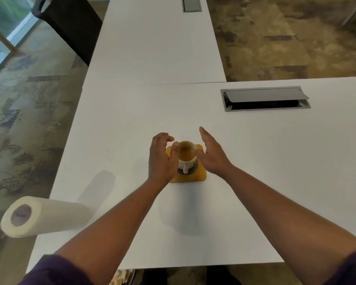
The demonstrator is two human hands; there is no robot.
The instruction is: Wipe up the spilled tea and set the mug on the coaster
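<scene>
The white ceramic mug [187, 156], nearly full of tea, is seen standing on the orange square coaster [200, 175], handle toward the near edge. It is flanked by the left hand [160, 159], fingers loosely curved, and the right hand [211, 153], fingers straight; nothing is held by either. Risk: a knock from either hand could slop tea over the rim. No spill is visible on the smooth white table [255, 161]. A soft paper towel roll [47, 215] overhangs the near-left edge.

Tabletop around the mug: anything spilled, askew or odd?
No spill shows on the table. The mug stands upright on the yellow coaster. One oddity: the paper towel roll at the left edge appears to overhang it.
</scene>
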